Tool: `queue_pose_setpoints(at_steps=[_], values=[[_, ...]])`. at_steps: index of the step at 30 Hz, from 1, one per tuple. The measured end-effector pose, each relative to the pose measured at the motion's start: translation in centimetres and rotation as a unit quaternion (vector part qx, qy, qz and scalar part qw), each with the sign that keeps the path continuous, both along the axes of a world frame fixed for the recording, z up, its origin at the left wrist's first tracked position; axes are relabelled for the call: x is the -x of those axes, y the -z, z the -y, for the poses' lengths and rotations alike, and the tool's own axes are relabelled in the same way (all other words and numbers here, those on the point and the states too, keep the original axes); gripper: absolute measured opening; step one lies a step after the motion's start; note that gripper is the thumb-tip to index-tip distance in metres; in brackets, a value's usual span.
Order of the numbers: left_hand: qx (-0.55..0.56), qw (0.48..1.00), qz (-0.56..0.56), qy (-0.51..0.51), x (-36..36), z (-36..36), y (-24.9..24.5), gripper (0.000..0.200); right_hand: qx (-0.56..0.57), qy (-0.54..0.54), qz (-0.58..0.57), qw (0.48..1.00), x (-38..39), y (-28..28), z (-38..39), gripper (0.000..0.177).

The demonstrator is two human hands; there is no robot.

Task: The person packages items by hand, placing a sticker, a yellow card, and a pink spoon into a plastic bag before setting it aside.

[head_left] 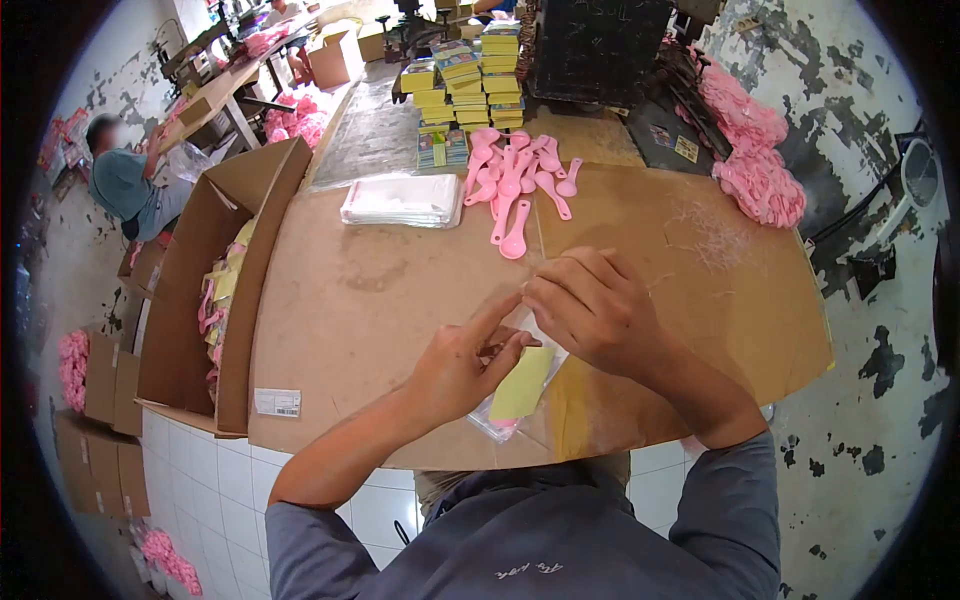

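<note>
My left hand [462, 362] and my right hand [590, 305] both grip a small clear plastic bag [512, 398] over the cardboard-covered table [360, 300]. Inside the bag sit a yellow card and something pink at its lower end. The right hand pinches the bag's top edge; the left thumb and fingers hold its side. A heap of pink plastic spoons [520, 180] lies further back on the table. Beside the spoons is a stack of clear bags [402, 200].
An open cardboard box [215, 290] with filled packets stands at the table's left edge. Stacks of yellow and blue cards [470, 85] and a black machine [598, 50] stand at the back. Pink parts [755, 160] pile at the right. Another person [125, 180] sits far left.
</note>
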State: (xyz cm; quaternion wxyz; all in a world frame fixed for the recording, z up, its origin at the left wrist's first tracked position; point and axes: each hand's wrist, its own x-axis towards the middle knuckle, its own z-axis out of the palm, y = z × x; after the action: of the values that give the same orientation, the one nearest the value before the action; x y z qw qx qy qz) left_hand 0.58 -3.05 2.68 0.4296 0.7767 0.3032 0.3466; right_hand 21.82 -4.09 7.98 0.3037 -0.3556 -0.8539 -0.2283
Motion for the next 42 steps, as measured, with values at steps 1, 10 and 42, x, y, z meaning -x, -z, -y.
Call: queue_pose_setpoints(at_steps=[1, 10, 42], values=[[-0.002, 1.000, -0.002, 0.002, -0.1, 0.0, -0.1, 0.052, 0.016, 0.005, -0.001, 1.000, 0.0, -0.1, 0.1, 0.020], [0.080, 0.994, 0.076, -0.004, 0.4, -0.6, -0.4, 0.044, 0.468, -0.154, -0.512, 0.704, -15.5, -1.7, -1.3, 0.008], [0.256, 0.952, 0.164, -0.037, -0.3, -2.0, 1.4, 0.027, 0.586, -0.113, -0.470, 0.650, -3.4, 4.9, -1.4, 0.020]])
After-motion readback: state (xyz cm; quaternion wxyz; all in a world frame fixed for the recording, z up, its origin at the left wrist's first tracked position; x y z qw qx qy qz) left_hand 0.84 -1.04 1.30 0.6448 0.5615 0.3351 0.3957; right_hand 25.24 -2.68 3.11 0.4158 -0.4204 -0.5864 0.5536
